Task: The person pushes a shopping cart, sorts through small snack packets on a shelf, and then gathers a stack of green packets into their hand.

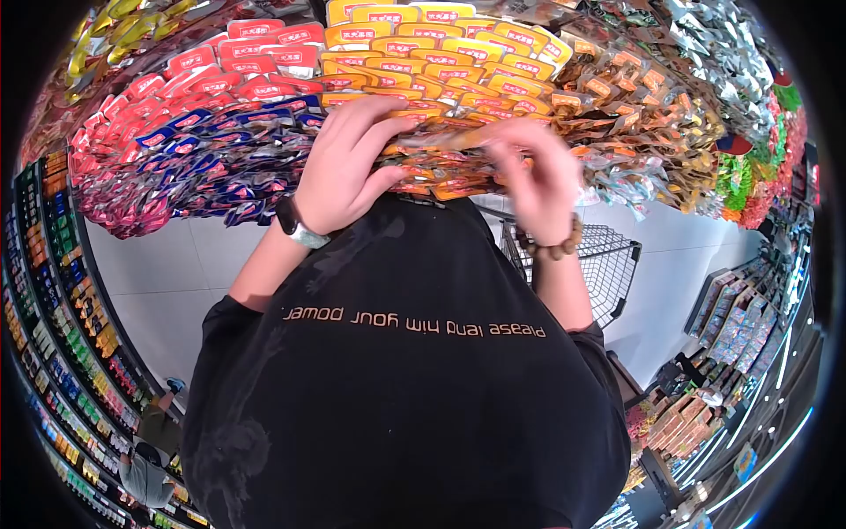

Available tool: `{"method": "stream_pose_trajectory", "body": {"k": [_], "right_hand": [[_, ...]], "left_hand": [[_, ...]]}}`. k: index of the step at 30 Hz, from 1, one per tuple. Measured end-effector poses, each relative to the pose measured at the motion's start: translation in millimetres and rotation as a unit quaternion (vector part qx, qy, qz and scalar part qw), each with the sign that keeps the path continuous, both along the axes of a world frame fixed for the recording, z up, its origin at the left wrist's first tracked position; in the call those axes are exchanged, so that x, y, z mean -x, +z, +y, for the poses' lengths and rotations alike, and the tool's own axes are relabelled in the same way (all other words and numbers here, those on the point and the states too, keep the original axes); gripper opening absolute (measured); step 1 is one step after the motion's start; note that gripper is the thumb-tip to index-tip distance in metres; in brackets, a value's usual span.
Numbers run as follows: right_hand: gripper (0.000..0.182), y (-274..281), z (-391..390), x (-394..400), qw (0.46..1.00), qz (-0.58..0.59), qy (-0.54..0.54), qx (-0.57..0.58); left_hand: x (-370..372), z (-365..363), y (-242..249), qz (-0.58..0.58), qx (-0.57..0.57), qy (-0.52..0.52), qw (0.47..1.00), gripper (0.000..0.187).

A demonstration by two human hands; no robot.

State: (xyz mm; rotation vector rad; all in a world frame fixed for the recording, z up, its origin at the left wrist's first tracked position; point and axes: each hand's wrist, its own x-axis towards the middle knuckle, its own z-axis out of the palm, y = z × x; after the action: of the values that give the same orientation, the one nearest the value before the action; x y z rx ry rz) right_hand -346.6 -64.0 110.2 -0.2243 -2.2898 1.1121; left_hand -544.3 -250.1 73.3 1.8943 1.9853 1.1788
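My left hand [348, 163], with a watch [289, 218] on its wrist, lies over the front rows of yellow-topped snack packets [427, 88]. Its fingers are stretched out and slightly bent, the thumb apart from them. Close to its right is my right hand [539, 176], a beaded bracelet [553, 243] at the wrist, its fingers smeared by motion. A blurred packet [449, 139] lies between the two hands, its right end at the right fingertips; I cannot tell whether they grip it. The packets stand upright in dense, overlapping rows.
Red-topped packets [251, 57] and blue ones [238, 145] fill the display to the left, brown ones [626, 101] to the right. A wire shopping cart [604, 264] stands at the right. Stocked shelves [66, 291] and another person [145, 476] are at the left.
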Motion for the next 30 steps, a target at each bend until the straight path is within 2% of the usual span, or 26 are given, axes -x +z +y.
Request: {"method": "stream_pose_trajectory", "body": {"k": [2,3,5,8,11,12,13,15,16,19,23,26,29,30], "right_hand": [[0.036,-10.0,19.5,-8.9,0.987,0.087,-0.105,0.087],[0.038,-2.3,27.5,-9.2,0.980,0.078,-0.142,0.112],[0.034,-1.5,38.5,-7.9,0.979,0.061,-0.143,0.131],[0.027,-13.7,48.9,0.6,0.989,0.042,-0.137,0.036],[0.022,-20.1,48.2,11.1,0.990,-0.011,-0.136,0.040],[0.021,-21.1,47.1,16.4,0.993,-0.009,-0.119,0.000],[0.017,-11.8,39.0,19.5,0.990,-0.062,-0.117,0.050],[0.013,-19.1,46.1,26.5,0.995,-0.074,-0.049,-0.042],[0.010,-22.2,45.4,28.7,0.993,-0.104,-0.038,-0.029],[0.010,-27.6,49.1,32.7,0.985,-0.113,-0.019,-0.130],[0.011,-36.2,46.2,32.9,0.975,-0.174,-0.013,-0.136],[0.012,-21.4,41.1,35.4,0.956,-0.234,-0.024,-0.174],[0.012,-21.6,36.6,41.6,0.979,-0.171,-0.025,-0.106],[0.011,-21.1,36.6,41.5,0.976,-0.179,-0.026,-0.124]], "left_hand": [[-4.1,5.2,-10.0,0.034,0.014,0.022,0.999,0.053],[-6.0,7.5,-13.5,0.052,0.021,0.032,0.998,0.054],[-6.6,8.0,-16.8,0.055,0.032,0.031,0.997,0.057],[-4.9,8.1,-15.8,0.037,0.046,0.032,0.998,0.056],[-5.8,10.7,-15.0,0.030,0.050,0.035,0.998,0.056],[-7.1,10.9,-17.0,0.028,0.051,0.035,0.998,0.057],[-7.5,11.6,-18.2,0.026,0.053,0.034,0.998,0.057],[-6.9,13.7,-18.1,0.035,0.042,0.032,0.998,0.055],[-6.7,14.4,-18.0,0.040,0.037,0.032,0.998,0.054],[-6.8,15.0,-18.0,0.026,0.042,0.037,0.998,0.055],[-7.5,15.9,-18.3,0.019,0.017,0.046,0.999,0.055],[-4.9,16.7,-17.0,0.023,0.014,0.039,0.999,0.055],[-5.2,14.5,-17.4,0.031,0.014,0.035,0.999,0.055],[-4.0,13.9,-17.0,0.043,0.016,0.037,0.998,0.056]]}}
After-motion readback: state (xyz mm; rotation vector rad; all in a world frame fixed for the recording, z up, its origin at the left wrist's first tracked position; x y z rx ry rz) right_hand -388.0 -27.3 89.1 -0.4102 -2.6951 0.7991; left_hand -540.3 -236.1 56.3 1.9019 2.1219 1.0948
